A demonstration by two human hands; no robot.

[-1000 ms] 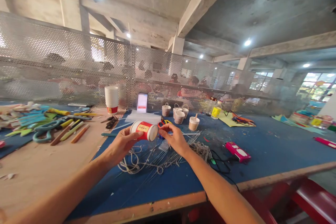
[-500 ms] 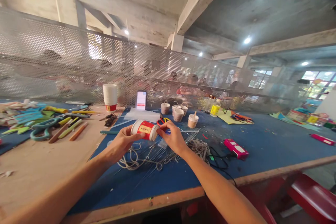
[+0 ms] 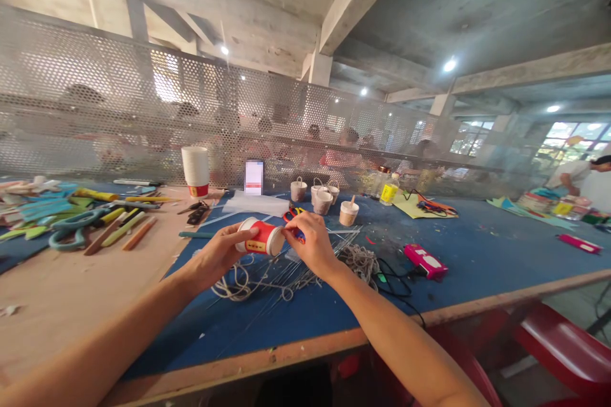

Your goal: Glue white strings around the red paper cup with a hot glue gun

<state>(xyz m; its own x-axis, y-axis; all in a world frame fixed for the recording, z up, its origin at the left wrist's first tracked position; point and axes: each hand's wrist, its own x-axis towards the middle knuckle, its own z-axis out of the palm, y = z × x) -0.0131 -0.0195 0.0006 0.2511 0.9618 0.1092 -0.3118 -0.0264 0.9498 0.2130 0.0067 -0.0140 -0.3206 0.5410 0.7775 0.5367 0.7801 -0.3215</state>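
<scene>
A red and white paper cup [image 3: 260, 236] lies on its side in the air above the blue table cover. My left hand [image 3: 224, 247] is wrapped round its left end, with the thumb on top. At the cup's right end, my right hand [image 3: 310, 240] has its fingers pinched together close against the edge. Whatever is between those fingertips is hidden. Below the hands are a loop of grey cord [image 3: 236, 286], thin wires [image 3: 305, 280] and a cord bundle [image 3: 361, 262]. Red and yellow handled scissors [image 3: 292, 212] lie partly hidden behind my right hand.
Small handled cups [image 3: 323, 202] and a cup with a stick [image 3: 349, 213] stand beyond my hands. Stacked paper cups [image 3: 195, 168] and a phone [image 3: 254, 177] are further left. Teal scissors [image 3: 71, 229] lie left; a pink device [image 3: 424, 261] with a cable lies right.
The paper cup has rolled in my left hand, so its yellow label now faces lower. My right hand stays at its end, more curled. A person has come into view at far right.
</scene>
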